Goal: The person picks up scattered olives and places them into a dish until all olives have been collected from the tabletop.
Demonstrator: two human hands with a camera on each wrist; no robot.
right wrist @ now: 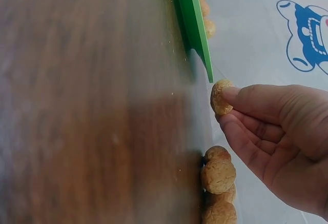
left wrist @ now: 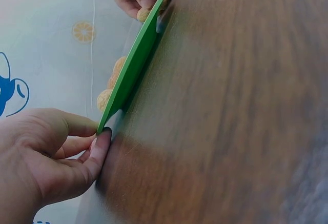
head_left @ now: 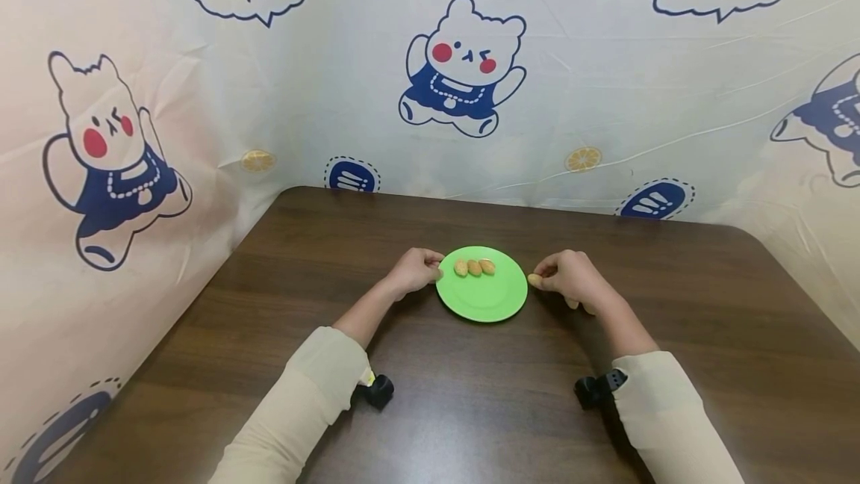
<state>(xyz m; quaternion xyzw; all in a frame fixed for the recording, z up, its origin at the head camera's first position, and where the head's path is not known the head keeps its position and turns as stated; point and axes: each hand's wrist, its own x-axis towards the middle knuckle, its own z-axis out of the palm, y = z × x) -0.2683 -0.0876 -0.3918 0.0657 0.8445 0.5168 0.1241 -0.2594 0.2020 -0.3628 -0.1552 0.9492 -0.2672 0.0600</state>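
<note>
From where I stand, the person's right hand (head_left: 578, 278) pinches one unshelled peanut (right wrist: 222, 97) between thumb and fingertips, a light hold at the near end that leaves most of the shell showing. That peanut hangs just beside the right rim of the green plate (head_left: 482, 305); whether it touches the edge I can't quite make out. Across from it, the left hand (head_left: 414, 275) grips the plate's left rim, digits on both faces of the edge, presumably to keep so light a dish from sliding. Taking it by the very edge also leaves the plate's face clear of fingers. On the plate, three peanuts (head_left: 474, 268) lie side by side in a short row toward the far edge, close enough to look deliberately lined up, with plain green in front of them. More loose peanuts (right wrist: 219, 176) sit beneath the right hand, gathered there, I'd judge, to be within easy reach. Everything rests on a dark wood-grain table (head_left: 416, 409). Cream sleeves (head_left: 289, 394) end short of both wrists, where small black cameras (head_left: 380, 392) are worn facing the work, and behind hangs a pale cartoon-printed sheet (head_left: 336, 95).
</note>
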